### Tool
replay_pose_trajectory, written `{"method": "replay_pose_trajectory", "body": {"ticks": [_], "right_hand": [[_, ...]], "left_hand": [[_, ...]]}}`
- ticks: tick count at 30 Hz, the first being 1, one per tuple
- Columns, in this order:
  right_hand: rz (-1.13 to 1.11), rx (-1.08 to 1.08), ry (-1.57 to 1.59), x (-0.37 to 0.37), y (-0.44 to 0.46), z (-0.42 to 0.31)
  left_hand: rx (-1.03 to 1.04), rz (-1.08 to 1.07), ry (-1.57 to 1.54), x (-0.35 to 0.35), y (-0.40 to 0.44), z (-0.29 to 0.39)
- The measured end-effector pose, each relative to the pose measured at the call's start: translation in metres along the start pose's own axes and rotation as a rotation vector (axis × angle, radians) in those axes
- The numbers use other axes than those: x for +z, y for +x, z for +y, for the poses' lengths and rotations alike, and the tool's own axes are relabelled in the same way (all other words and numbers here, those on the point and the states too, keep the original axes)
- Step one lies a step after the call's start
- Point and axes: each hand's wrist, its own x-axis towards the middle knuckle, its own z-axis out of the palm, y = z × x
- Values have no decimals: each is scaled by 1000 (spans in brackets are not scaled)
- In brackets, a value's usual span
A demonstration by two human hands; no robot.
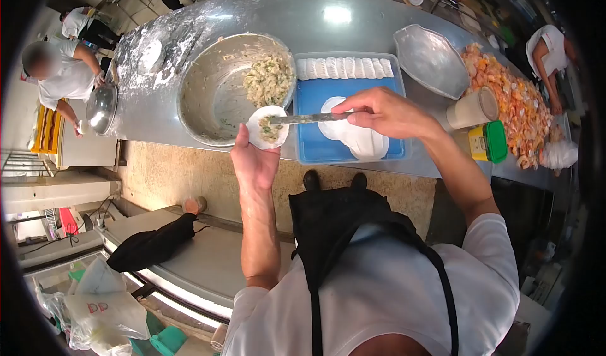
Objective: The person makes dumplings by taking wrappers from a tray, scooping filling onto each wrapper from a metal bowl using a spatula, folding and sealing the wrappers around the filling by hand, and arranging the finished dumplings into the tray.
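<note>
My left hand (255, 165) is cupped beneath a round white dumpling wrapper (254, 133), held at the near rim of the big metal bowl (189, 97). A dab of filling lies on the wrapper. My right hand (390, 113) grips a flat, narrow metal spatula (310, 118), whose smeared tip touches the filling. More minced filling (268, 81) clings to the bowl's right side. Below my right hand, white wrappers (369, 146) lie stacked in a blue-bottomed plastic tray (308, 150). Along the tray's far side runs a row of folded white dumplings (344, 68).
Right of the tray are a metal platter (432, 59), a pale tub (470, 108), a yellow container with green lid (487, 142) and a heap of raw chicken-like pieces (514, 106). Flour covers the metal table's (252, 15) left end. Co-workers stand at left (69, 72) and right (549, 53).
</note>
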Motion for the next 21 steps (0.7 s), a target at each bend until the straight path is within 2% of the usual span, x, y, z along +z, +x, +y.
{"method": "replay_pose_trajectory", "body": {"ticks": [5,9,12,17,18,21], "right_hand": [[27,-47,-10,-1,4,11],[-37,-165,-179,-11,-3,-7],[-9,-235,-344,-12,1,-3],[-135,-86,-378,-22,2,-42],[-116,-138,-455,-25,8,-40],[174,-267,-675,-35,38,-35]], "left_hand": [[-138,-93,28,-11,0,-5],[-278,-299,33,-17,-8,-4],[-346,-308,-57,-20,-7,-5],[-210,-133,-2,-10,-21,-1],[-178,-103,15,-12,-24,1],[-83,-156,104,-33,-29,0]]}}
